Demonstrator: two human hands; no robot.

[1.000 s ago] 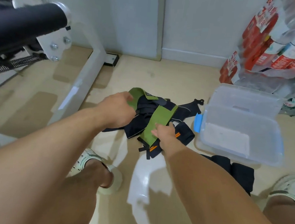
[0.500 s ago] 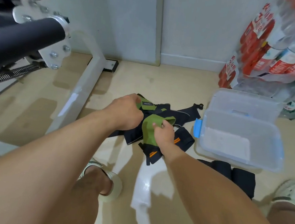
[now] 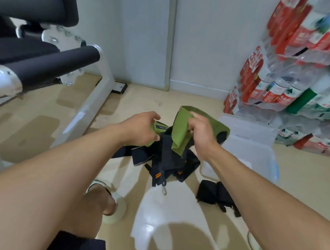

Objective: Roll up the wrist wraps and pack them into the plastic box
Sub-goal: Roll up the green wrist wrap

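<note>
- The scene is a pale, glossy floor (image 3: 148, 103) against a grey-white wall, with a white-framed exercise bench (image 3: 46, 60) at the left and stacked shrink-wrapped packs of water bottles (image 3: 302, 76) at the right.
- A second ago the wrist wraps (image 3: 167, 156) lay flat on the floor under both hands; now the green and navy bundle is lifted, its dark straps and a small clip hanging down to the floor.
- The left hand (image 3: 140, 127) pinches a green end bearing a small label, its fingers curled round the cloth.
- The right hand (image 3: 199, 131) has risen and grips the upper green strip, fingers and thumb closed on the fold so that the band arches over it.
- Judging by this, the person is separating one wrap from the tangle to find an end; rolling has not yet begun.
- The plastic box (image 3: 257, 144), clear with a blue latch, stands open just right of the hands, its lid tilted back; I see no wrap inside it, though the view is blurred.
- A dark, compact piece (image 3: 214, 192) lies on the floor before the box; whether it is a rolled wrap, I cannot tell.
- A pale sandal (image 3: 114, 209) on one foot shows below, and window light glares on the floor.
</note>
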